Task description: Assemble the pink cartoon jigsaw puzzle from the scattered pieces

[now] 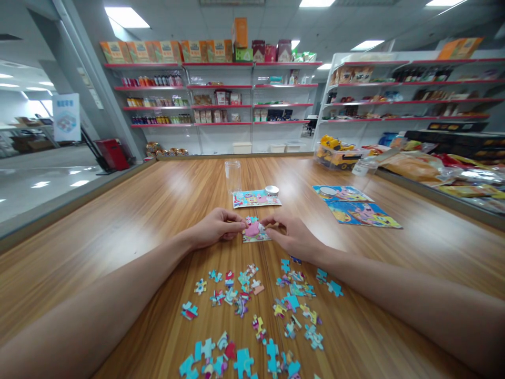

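Note:
A small joined section of jigsaw puzzle (255,235) with a pink figure lies on the wooden table between my hands. My left hand (218,229) pinches its left edge, thumb and fingers together. On the opposite side, my right hand (291,234) curls its fingers onto the right edge, covering part of it. Many loose jigsaw pieces, mostly light blue, are scattered nearer to me: a blue piece (243,362), a red-and-blue piece (190,310) and a yellow piece (259,327) among them. Just beyond the section lies a picture sheet (252,199) with cartoon figures.
A clear jar (233,178) and a silver lid (272,190) stand by the picture sheet. To the right are two cartoon picture sheets, the nearer one (365,215) blue, a tub of yellow toy vehicles (335,155) and snack packets (418,168). Stocked shelves (221,106) line the back.

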Motion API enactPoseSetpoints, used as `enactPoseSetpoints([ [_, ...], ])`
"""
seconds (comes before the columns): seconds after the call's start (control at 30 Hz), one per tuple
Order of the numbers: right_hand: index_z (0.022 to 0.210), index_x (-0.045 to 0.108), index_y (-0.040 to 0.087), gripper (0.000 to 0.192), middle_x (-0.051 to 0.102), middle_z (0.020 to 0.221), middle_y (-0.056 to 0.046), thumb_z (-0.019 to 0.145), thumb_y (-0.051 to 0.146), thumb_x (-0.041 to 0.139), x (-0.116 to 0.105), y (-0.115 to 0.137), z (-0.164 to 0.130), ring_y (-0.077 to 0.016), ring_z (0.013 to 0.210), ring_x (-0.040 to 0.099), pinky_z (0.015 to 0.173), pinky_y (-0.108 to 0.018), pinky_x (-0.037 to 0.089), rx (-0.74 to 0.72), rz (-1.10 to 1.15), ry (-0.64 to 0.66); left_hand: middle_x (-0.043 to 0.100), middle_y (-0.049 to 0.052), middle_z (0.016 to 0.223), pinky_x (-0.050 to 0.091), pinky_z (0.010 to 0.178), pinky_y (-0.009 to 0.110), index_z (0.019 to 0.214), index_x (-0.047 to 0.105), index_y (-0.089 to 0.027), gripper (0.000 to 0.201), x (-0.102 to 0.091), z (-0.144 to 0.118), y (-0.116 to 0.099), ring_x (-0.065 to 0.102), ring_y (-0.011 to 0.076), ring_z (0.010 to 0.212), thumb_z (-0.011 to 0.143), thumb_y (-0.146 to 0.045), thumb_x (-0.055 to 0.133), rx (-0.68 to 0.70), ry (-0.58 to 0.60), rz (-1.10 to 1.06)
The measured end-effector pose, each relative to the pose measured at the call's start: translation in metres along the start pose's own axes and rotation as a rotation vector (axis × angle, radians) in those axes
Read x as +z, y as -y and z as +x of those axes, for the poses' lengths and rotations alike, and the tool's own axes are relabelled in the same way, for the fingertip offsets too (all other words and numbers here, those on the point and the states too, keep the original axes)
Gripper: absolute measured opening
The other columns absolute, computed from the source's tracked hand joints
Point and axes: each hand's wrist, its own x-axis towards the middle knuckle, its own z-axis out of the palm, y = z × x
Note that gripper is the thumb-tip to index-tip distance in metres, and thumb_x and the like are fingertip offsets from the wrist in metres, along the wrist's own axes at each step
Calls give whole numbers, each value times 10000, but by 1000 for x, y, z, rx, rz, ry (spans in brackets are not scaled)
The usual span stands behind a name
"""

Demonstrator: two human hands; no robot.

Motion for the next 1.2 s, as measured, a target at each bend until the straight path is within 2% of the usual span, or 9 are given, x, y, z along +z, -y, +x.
enactPoseSetpoints([
  [0.17, 990, 686, 147, 191, 710, 990, -95, 844, 175, 567, 1, -2, 0, -212, 902, 664, 808, -361, 536, -13, 1, 6, 438, -33, 567, 209, 420, 172, 658, 526, -126, 328, 4, 1, -3, 323, 44, 446, 705, -378, 731, -1, -30, -13],
  [0.37, 997, 685, 146, 188, 710, 993, -100, 848, 180, 575, 3, -7, 1, -216, 905, 668, 831, -382, 544, -29, 4, 4, 434, -42, 556, 158, 377, 158, 625, 444, -163, 261, 9, 0, -3, 280, 36, 402, 738, -336, 603, -25, -57, 61],
  [0.53, 988, 688, 155, 187, 713, 978, -87, 835, 152, 579, 2, -8, 0, -211, 897, 667, 827, -374, 542, -58, -33, -4, 410, -65, 492, 186, 381, 165, 655, 519, -150, 233, 9, -2, -4, 302, 53, 400, 770, -316, 636, -13, -71, 174],
  [0.6, 987, 689, 154, 199, 714, 980, -84, 824, 130, 577, 2, -8, 0, -210, 903, 666, 827, -368, 540, -67, -47, 8, 472, -42, 532, 245, 424, 169, 680, 593, -123, 222, 7, -4, -6, 363, 61, 453, 775, -308, 672, 10, 5, 248],
  [0.73, 976, 690, 150, 201, 714, 972, -83, 812, 115, 579, 1, -7, -1, -210, 899, 662, 813, -358, 537, -70, -64, 10, 559, -12, 661, 327, 534, 186, 802, 686, -107, 199, 3, -5, -8, 450, 85, 578, 787, -304, 702, 63, 247, 386],
  [0.83, 976, 690, 148, 201, 712, 967, -83, 811, 114, 580, 1, -7, -1, -209, 893, 660, 808, -355, 537, -73, -65, 9, 589, 0, 681, 349, 556, 201, 841, 706, -112, 200, 2, -5, -8, 472, 100, 593, 807, -309, 694, 79, 278, 431],
  [0.97, 985, 688, 147, 207, 709, 967, -87, 812, 115, 577, 1, -7, -2, -207, 882, 659, 808, -357, 538, -65, -54, 17, 661, 48, 799, 420, 685, 243, 864, 731, -127, 216, 1, -6, -8, 561, 153, 733, 846, -327, 653, 137, 306, 469],
  [1.07, 988, 687, 150, 205, 708, 973, -89, 816, 122, 579, 1, -7, -1, -207, 885, 655, 810, -355, 536, -50, -42, 20, 628, 29, 754, 399, 630, 230, 844, 702, -125, 235, 2, -6, -5, 537, 138, 682, 830, -357, 667, 114, 242, 420],
  [1.2, 999, 688, 148, 211, 707, 963, -85, 824, 138, 571, 1, -5, -1, -193, 860, 647, 795, -334, 521, -49, -16, 24, 519, -23, 634, 313, 527, 205, 733, 611, -126, 292, 3, -3, 3, 436, 96, 566, 834, -396, 655, 178, -67, 405],
])
